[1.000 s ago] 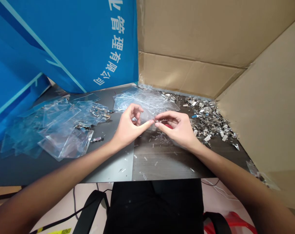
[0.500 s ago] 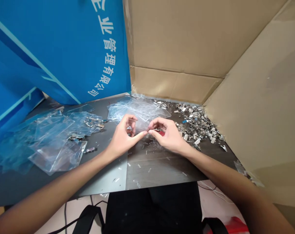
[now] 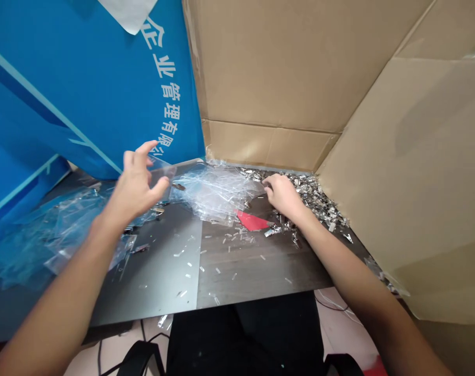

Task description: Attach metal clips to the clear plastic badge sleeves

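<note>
Fig.: L hand (image 3: 137, 183) raised left of center, grip wide open, nothing held, near loose clip (image 3: 178, 186) on clear sleeves (image 3: 213, 193); R hand (image 3: 284, 196), grip curled, hold unclear, touching clip heap (image 3: 311, 192) at counter (image 3: 159, 266) rear right.

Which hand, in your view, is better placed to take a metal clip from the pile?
Likely the right hand: it touches the metal clip pile, while the left hand is raised well away.
</note>
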A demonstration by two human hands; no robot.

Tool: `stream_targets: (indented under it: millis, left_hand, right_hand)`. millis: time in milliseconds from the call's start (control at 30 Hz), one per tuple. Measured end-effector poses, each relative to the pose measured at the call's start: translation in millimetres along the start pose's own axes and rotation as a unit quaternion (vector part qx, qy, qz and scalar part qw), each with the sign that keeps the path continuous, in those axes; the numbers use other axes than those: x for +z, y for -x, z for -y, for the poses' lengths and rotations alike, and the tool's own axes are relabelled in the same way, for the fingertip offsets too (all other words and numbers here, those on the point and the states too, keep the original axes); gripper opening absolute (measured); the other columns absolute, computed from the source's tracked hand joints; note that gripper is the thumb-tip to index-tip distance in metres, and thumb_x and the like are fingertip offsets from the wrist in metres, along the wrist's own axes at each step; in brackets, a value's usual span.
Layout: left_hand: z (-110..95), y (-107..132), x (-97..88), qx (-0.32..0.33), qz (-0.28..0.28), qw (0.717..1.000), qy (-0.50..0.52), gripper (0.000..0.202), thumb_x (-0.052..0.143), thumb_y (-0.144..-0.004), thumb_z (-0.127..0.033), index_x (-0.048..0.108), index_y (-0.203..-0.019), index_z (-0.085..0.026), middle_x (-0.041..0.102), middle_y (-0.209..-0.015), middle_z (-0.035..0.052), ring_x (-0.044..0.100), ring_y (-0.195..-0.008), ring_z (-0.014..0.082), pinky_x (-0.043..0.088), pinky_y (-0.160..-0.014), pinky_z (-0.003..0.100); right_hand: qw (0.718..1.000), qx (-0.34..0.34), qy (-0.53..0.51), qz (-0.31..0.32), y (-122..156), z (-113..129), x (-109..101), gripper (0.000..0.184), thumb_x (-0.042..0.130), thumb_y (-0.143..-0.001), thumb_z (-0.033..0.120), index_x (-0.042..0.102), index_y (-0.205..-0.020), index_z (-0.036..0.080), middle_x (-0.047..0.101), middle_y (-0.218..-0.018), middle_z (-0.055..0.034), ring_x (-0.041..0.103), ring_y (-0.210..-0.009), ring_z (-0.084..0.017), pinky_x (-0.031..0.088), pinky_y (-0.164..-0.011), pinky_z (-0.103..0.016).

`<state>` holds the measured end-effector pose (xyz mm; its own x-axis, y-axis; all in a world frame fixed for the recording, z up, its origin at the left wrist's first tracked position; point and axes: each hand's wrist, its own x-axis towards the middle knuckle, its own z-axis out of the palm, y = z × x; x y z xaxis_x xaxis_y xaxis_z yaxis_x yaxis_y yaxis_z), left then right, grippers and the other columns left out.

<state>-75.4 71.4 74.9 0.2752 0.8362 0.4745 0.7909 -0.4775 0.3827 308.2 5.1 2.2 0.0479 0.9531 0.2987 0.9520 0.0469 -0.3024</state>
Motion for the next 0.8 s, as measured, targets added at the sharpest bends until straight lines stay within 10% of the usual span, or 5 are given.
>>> stream_targets:
  millis: [167, 333, 600, 800]
  left_hand:
    - [31.2, -11.8, -48.6, -0.154, 0.076, 0.965, -0.197, 0.086, 0.057, -0.105, -0.044, 0.033, -0.184, -0.017, 0.041, -0.163, 0.0311, 0.066, -0.136, 0.0533, 0.055, -0.114, 0.067]
    - [58.1, -14.0, -53.8, -0.277, 0.155, 0.922, -0.222, 0.098, 0.065, -0.097, -0.041, 0.031, -0.177, 0.004, 0.028, -0.17, 0.0466, 0.044, -0.156, 0.0684, 0.048, -0.116, 0.075]
    - [75.2, -10.6, -36.1, -0.302, 0.15, 0.919, -0.206, 0.101, 0.078, -0.09, -0.035, 0.037, -0.166, 0.017, 0.031, -0.172, 0.051, 0.034, -0.161, 0.0685, 0.045, -0.119, 0.082]
    - [42.7, -5.4, -8.1, -0.131, 0.084, 0.969, -0.194, 0.066, 0.053, -0.102, -0.02, 0.054, -0.163, 0.004, 0.043, -0.173, 0.0362, 0.04, -0.163, 0.0531, 0.04, -0.132, 0.072]
  right_hand:
    - [0.997, 0.045, 0.062, 0.019, -8.2, -26.0, 7.5, 0.037, 0.06, -0.101, 0.005, 0.086, -0.128, 0.01, 0.079, -0.132, -0.0241, 0.068, -0.128, -0.038, 0.05, -0.113, -0.047]
    - [0.992, 0.064, 0.099, 0.039, -10.0, -33.6, 11.9, 0.042, 0.061, -0.098, 0.001, 0.088, -0.128, 0.013, 0.083, -0.128, -0.0215, 0.072, -0.123, -0.037, 0.052, -0.106, -0.043]
    - [0.991, 0.055, 0.117, 0.014, -12.1, -36.8, 13.6, 0.047, 0.055, -0.099, -0.001, 0.086, -0.131, 0.013, 0.078, -0.126, -0.0222, 0.07, -0.121, -0.036, 0.051, -0.106, -0.042]
    - [0.992, 0.055, 0.104, -0.05, -11.6, -35.2, 12.9, 0.054, 0.049, -0.097, -0.001, 0.077, -0.142, 0.008, 0.065, -0.128, -0.025, 0.063, -0.12, -0.038, 0.052, -0.108, -0.047]
